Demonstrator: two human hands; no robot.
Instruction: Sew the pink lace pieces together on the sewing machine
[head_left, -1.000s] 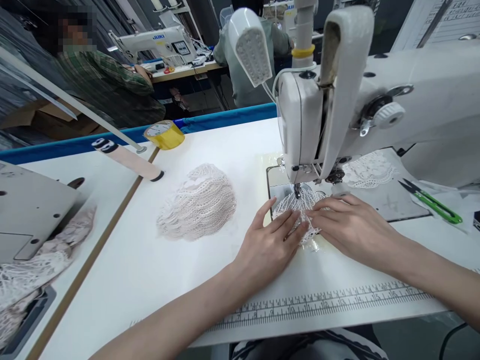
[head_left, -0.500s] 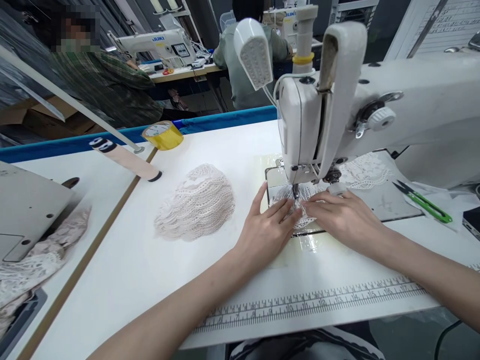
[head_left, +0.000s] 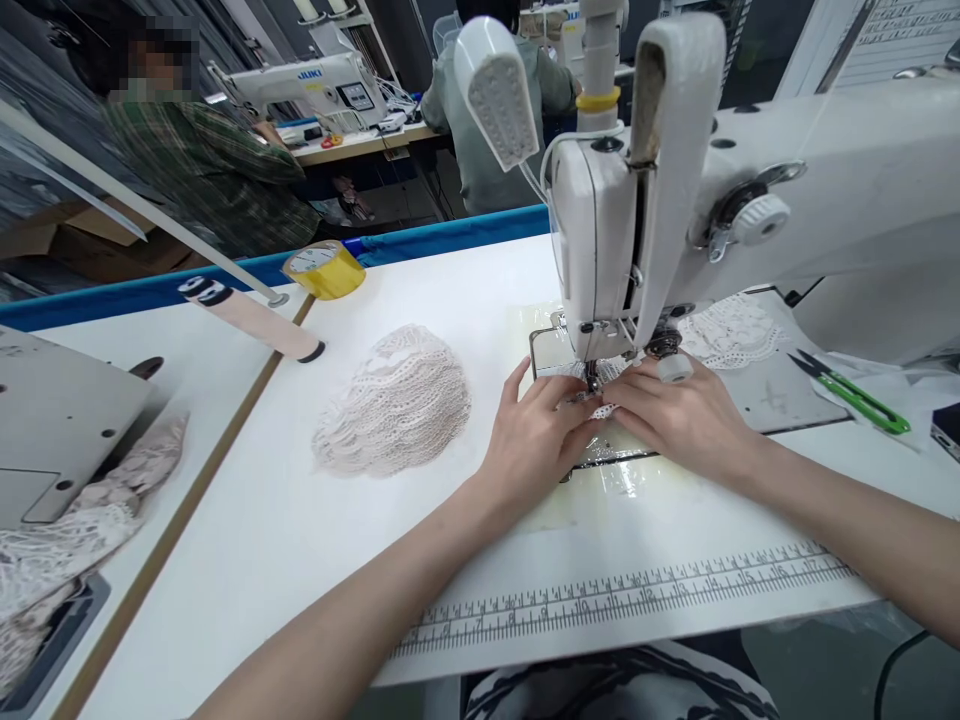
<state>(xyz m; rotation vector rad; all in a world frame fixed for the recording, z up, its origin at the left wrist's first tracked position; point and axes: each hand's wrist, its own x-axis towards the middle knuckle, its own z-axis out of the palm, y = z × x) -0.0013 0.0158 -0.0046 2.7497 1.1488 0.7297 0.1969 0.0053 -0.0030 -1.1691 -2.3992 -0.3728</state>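
A small piece of white lace (head_left: 604, 411) lies under the presser foot (head_left: 592, 376) of the white sewing machine (head_left: 600, 230). My left hand (head_left: 534, 428) grips the lace's left side, with its fingers bent and fingertips close to the foot. From the right, my right hand (head_left: 681, 408) has its fingers closed on the same lace. My hands cover much of the piece, and the fingertips are partly hidden. Left of them on the white table (head_left: 360, 560) sits a stack of lace pieces (head_left: 397, 405). More lace (head_left: 731, 332) lies behind my right hand.
Green thread snips (head_left: 859, 395) lie at the right. A yellow tape roll (head_left: 328, 270) and a pink cylinder (head_left: 251, 318) are at the back left. A ruler strip (head_left: 622, 600) runs along the front edge. Two people (head_left: 202, 160) sit beyond the table.
The lace has moved away from me under the foot, and less of it shows in front. My fingers have bent and drawn closer around it. The view has shifted slightly.
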